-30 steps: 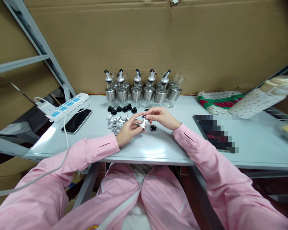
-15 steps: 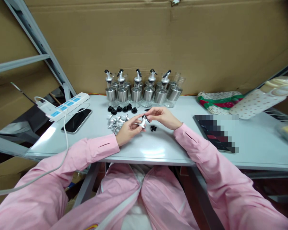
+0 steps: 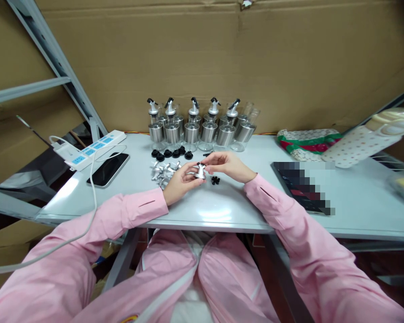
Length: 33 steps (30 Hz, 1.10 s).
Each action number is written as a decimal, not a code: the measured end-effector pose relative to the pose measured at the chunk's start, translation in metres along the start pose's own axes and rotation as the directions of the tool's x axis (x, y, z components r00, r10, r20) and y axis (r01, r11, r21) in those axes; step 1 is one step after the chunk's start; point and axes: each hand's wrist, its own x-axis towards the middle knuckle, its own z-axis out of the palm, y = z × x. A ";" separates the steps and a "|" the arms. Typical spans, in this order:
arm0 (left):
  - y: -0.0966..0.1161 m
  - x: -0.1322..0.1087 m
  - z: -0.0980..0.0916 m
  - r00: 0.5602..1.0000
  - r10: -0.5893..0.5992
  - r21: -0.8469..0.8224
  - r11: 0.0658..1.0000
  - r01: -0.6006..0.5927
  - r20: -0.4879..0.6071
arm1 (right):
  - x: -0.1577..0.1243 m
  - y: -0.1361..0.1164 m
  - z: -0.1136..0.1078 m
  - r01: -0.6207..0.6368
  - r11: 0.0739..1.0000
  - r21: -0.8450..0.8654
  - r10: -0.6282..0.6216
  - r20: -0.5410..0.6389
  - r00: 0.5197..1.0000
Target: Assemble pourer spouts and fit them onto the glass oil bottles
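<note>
My left hand (image 3: pixel 181 184) is closed round the base of a silver pourer spout (image 3: pixel 199 172), which stands roughly upright above the table. A small black part shows at the spout's top. The fingers of my right hand (image 3: pixel 228 165) are pinched at the spout's upper right side; whatever lies between the fingertips is mostly hidden. Left of the spout lies a pile of silver spouts (image 3: pixel 163 172), partly behind my left hand. Several small black pieces (image 3: pixel 216 180) lie just below my right hand. Black stoppers (image 3: pixel 167 153) are grouped behind the silver pile.
Glass-and-steel bottles (image 3: pixel 191 132) line the back, the front ones mostly topped with spouts. A phone (image 3: pixel 109 169) and a power strip (image 3: pixel 97 148) with a white cable are at left. A patterned cloth (image 3: pixel 306 142), a dotted tumbler (image 3: pixel 348 146) and a dark, blurred-out flat object (image 3: pixel 294 186) are at right.
The spout in my left hand has turned from tilted to nearly upright. My right fingertips have shifted slightly down along its side, and the black part at its top looks lower.
</note>
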 end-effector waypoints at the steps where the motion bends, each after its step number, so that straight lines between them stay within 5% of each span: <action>1: 0.001 0.000 0.000 1.000 -0.005 -0.001 1.000 0.005 0.007 | 0.000 0.000 0.000 0.011 1.000 -0.021 -0.012 -0.019 1.000; 8: 0.006 -0.002 0.002 0.997 -0.021 0.005 1.000 0.020 0.078 | 0.001 0.000 0.004 0.123 0.990 -0.066 -0.133 -0.186 0.973; 20: 0.004 -0.002 0.002 1.000 -0.004 -0.048 0.999 0.005 0.030 | 0.000 0.007 0.007 0.220 0.941 -0.256 -0.270 -0.178 0.946; 33: 0.005 -0.003 0.005 1.000 0.024 -0.078 0.997 -0.025 -0.014 | -0.006 0.001 0.017 0.358 0.755 -0.549 -0.520 -0.169 0.837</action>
